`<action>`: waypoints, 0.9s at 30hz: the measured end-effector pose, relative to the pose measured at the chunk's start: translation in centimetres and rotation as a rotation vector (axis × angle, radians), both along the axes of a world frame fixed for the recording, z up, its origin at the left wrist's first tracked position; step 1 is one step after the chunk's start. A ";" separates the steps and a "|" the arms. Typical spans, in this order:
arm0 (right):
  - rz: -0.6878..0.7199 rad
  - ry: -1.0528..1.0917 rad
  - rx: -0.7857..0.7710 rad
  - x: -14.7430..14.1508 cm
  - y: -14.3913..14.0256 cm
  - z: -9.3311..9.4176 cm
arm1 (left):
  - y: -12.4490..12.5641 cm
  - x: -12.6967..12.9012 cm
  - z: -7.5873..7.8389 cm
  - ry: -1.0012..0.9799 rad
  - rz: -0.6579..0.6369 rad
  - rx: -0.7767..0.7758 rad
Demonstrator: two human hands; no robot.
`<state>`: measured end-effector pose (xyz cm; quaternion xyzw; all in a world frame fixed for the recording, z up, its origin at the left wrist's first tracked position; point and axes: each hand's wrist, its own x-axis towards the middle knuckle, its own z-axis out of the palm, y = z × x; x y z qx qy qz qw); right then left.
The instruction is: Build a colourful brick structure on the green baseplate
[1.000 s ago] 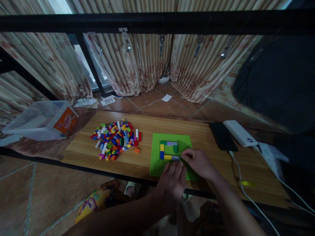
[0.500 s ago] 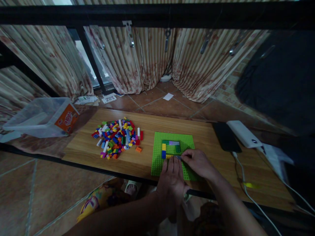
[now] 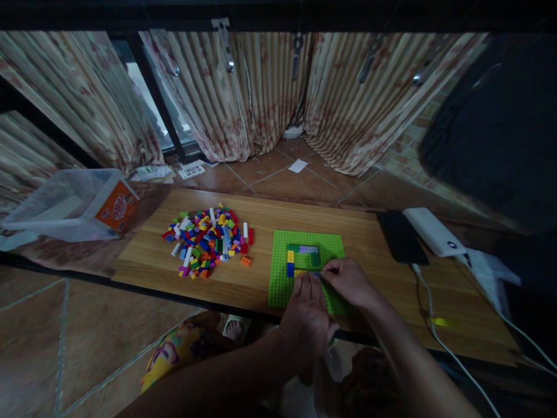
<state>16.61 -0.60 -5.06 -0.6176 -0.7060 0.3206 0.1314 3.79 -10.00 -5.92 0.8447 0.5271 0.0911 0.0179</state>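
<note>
A green studded baseplate [image 3: 278,293] lies on the wooden table, bearing a rectangular outline of toy bricks. Its left side has a yellow brick [image 3: 290,256] and a blue brick [image 3: 290,270]. Along the back run a dark green brick [image 3: 293,248] and a lilac-grey brick [image 3: 308,249]. My left hand [image 3: 307,310] rests on the front row, fingers stretched flat beside a yellow brick [image 3: 299,273]. At the front right corner of the outline, my right hand [image 3: 350,283] pinches a small grey-blue brick [image 3: 317,274], mostly hidden by the fingers.
A heap of mixed toy bricks [image 3: 211,241] covers the table's left part. Beyond it stands a clear plastic bin [image 3: 56,203] with an orange label. To the right lie a black phone [image 3: 401,237], a white power bank [image 3: 433,232] and a white cable [image 3: 430,307].
The view has tilted and shifted slightly. Both hands stay at the front of the brick outline, with only small finger movement.
</note>
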 end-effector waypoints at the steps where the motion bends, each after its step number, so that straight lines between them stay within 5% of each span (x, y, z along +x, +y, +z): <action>1: -0.003 -0.008 -0.009 0.0 0.0 0.0 | 0.1 0.0 0.1 0.009 -0.008 0.003; 16: 0.048 0.047 -0.014 0.2 0.0 0.4 | 0.2 0.2 -0.4 -0.062 0.049 -0.018; 27: 0.055 -0.002 0.009 -0.1 0.1 0.4 | 1.8 -1.3 0.9 -0.151 0.033 -0.127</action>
